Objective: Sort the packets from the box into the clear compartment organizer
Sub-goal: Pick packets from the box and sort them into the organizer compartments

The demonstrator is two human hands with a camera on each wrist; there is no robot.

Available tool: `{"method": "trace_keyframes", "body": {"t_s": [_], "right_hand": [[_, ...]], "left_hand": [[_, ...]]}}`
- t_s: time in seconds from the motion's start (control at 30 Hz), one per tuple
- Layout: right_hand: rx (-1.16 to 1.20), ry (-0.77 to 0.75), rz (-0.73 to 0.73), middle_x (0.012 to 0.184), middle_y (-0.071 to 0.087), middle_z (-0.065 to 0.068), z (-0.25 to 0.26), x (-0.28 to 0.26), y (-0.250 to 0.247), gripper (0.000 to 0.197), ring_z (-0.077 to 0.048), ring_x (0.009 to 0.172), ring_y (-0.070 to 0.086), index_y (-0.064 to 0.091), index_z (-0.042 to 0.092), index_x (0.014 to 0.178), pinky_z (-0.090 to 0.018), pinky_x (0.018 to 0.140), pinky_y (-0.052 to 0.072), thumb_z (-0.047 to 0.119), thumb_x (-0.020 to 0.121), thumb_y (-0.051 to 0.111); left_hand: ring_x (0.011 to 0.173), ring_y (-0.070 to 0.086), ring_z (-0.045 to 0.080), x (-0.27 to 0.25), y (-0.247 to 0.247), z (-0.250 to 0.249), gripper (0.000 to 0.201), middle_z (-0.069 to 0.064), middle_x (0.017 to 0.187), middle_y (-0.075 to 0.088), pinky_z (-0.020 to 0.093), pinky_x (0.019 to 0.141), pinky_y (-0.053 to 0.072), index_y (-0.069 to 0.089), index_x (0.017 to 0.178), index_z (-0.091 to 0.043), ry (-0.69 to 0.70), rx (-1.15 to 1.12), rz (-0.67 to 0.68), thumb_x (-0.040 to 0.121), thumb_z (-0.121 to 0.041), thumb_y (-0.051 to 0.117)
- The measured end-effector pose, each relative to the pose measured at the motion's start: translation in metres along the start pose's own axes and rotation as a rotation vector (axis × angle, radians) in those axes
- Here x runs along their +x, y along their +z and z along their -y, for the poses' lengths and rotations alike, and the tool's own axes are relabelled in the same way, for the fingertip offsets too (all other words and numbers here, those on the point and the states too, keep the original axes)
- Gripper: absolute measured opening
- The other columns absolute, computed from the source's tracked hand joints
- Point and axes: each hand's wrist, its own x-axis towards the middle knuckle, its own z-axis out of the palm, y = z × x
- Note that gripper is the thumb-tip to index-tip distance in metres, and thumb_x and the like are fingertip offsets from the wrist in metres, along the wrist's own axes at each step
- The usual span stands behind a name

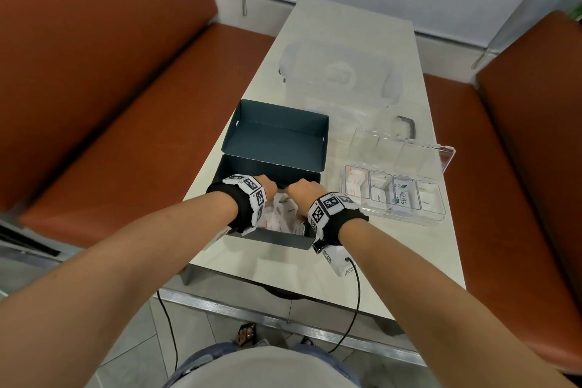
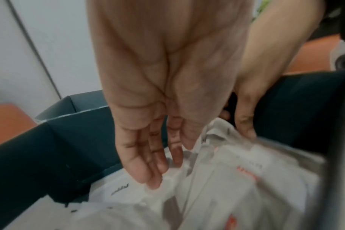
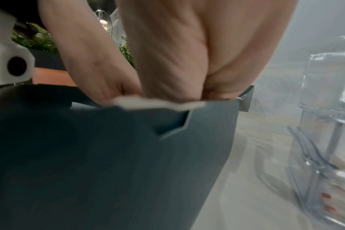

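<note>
The dark teal box (image 1: pixel 277 239) stands open at the table's near edge with a heap of white packets (image 1: pixel 283 211) inside. Both my hands are down in it. In the left wrist view my left hand (image 2: pixel 158 171) hovers with straight fingers just over the packets (image 2: pixel 226 194) and holds nothing. My right hand (image 2: pixel 244 124) pinches the raised upper edge of one white packet (image 2: pixel 217 129) near the box's far wall. In the right wrist view that packet (image 3: pixel 158 103) shows at the box rim (image 3: pixel 108 155). The clear organizer (image 1: pixel 393 220) lies right of the box, with packets in its front compartments.
The box's lid (image 1: pixel 277 132) lies open behind it. A large clear plastic container (image 1: pixel 340 75) stands further back on the white table (image 1: pixel 362 277), with a small dark handle (image 1: pixel 409 126) to its right. Orange-brown bench seats (image 1: pixel 110 135) flank the table.
</note>
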Motion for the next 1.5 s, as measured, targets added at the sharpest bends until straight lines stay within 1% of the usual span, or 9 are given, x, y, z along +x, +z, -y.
{"method": "trace_keyframes", "body": {"t_s": [0.13, 0.3, 0.53, 0.73, 0.83, 0.9, 1.07, 1.3, 1.5], "right_hand": [[0.143, 0.01, -0.017, 0.105, 0.066, -0.013, -0.002, 0.003, -0.006, 0.024, -0.025, 0.089, 0.063, 0.063, 0.004, 0.107, -0.032, 0.078, 0.052, 0.014, 0.085, 0.067], [0.195, -0.007, -0.058, 0.099, 0.067, -0.015, -0.006, 0.003, -0.009, 0.021, -0.019, 0.076, 0.054, 0.065, 0.0, 0.096, -0.028, 0.071, 0.047, 0.019, 0.088, 0.065], [0.385, 0.009, -0.243, 0.105, 0.063, -0.01, -0.028, -0.018, -0.022, 0.029, -0.027, 0.099, 0.059, 0.06, 0.007, 0.102, -0.037, 0.087, 0.044, 0.033, 0.089, 0.063], [0.888, 0.129, -0.439, 0.078, 0.059, -0.002, -0.051, -0.041, -0.031, 0.021, -0.014, 0.073, 0.056, 0.061, 0.011, 0.078, -0.022, 0.059, 0.041, 0.029, 0.087, 0.067], [1.209, 0.154, -0.487, 0.098, 0.071, -0.008, -0.054, -0.051, -0.036, 0.019, -0.018, 0.087, 0.066, 0.069, 0.008, 0.099, -0.031, 0.072, 0.054, 0.023, 0.089, 0.066], [1.398, 0.152, -0.509, 0.104, 0.072, -0.007, -0.053, -0.057, -0.041, 0.016, -0.014, 0.087, 0.068, 0.068, 0.014, 0.103, -0.025, 0.067, 0.053, 0.02, 0.089, 0.065], [1.735, 0.092, -0.566, 0.101, 0.073, -0.011, -0.038, -0.071, -0.058, 0.019, -0.017, 0.079, 0.07, 0.068, 0.009, 0.109, -0.024, 0.06, 0.053, 0.014, 0.091, 0.063], [1.839, -0.053, -0.493, 0.11, 0.07, -0.014, -0.022, -0.075, -0.068, 0.026, -0.026, 0.101, 0.067, 0.063, 0.003, 0.118, -0.036, 0.079, 0.055, 0.016, 0.097, 0.055], [1.814, 0.044, -0.436, 0.077, 0.055, -0.014, -0.042, -0.077, -0.067, 0.03, -0.015, 0.061, 0.051, 0.058, -0.008, 0.115, -0.028, 0.06, 0.047, 0.013, 0.101, 0.042]], "left_hand": [[0.084, 0.058, 0.022, -0.001, -0.002, -0.004, 0.035, 0.008, 0.102, 0.065, 0.027, 0.067, 0.042, 0.063, 0.116, -0.01, 0.045, -0.17, -0.071, 0.092, -0.034, 0.057], [0.074, 0.055, 0.02, -0.003, -0.002, -0.009, 0.035, 0.004, 0.085, 0.06, 0.026, 0.063, 0.042, 0.066, 0.102, -0.01, 0.052, -0.221, -0.144, 0.085, -0.041, 0.066], [0.067, 0.051, 0.013, -0.014, -0.021, 0.018, 0.017, 0.001, 0.082, 0.059, 0.024, 0.059, 0.036, 0.063, 0.087, -0.014, 0.156, -0.463, -0.218, 0.087, -0.03, 0.07], [0.088, 0.066, 0.007, -0.033, -0.028, 0.048, 0.019, -0.009, 0.097, 0.068, 0.021, 0.074, 0.048, 0.066, 0.102, -0.021, 0.22, -0.962, -0.447, 0.092, -0.037, 0.063], [0.094, 0.068, 0.008, -0.037, -0.031, 0.052, 0.025, -0.006, 0.104, 0.069, 0.023, 0.078, 0.052, 0.063, 0.11, -0.019, 0.184, -1.227, -0.515, 0.097, -0.038, 0.053], [0.096, 0.069, 0.01, -0.041, -0.035, 0.048, 0.032, -0.003, 0.108, 0.069, 0.024, 0.08, 0.055, 0.062, 0.114, -0.018, 0.166, -1.414, -0.535, 0.098, -0.042, 0.05], [0.1, 0.07, 0.014, -0.054, -0.045, 0.024, 0.044, -0.002, 0.109, 0.072, 0.036, 0.083, 0.058, 0.064, 0.117, -0.025, 0.276, -1.754, -0.435, 0.093, -0.059, 0.049], [0.108, 0.064, 0.029, -0.061, -0.062, -0.012, 0.041, 0.016, 0.125, 0.063, 0.052, 0.087, 0.056, 0.058, 0.132, -0.015, 0.479, -2.04, -0.265, 0.097, -0.037, 0.052], [0.078, 0.059, 0.028, -0.054, -0.067, -0.017, 0.035, 0.023, 0.107, 0.059, 0.061, 0.091, 0.05, 0.056, 0.131, -0.006, 0.458, -2.063, -0.214, 0.103, -0.018, 0.04]]}}
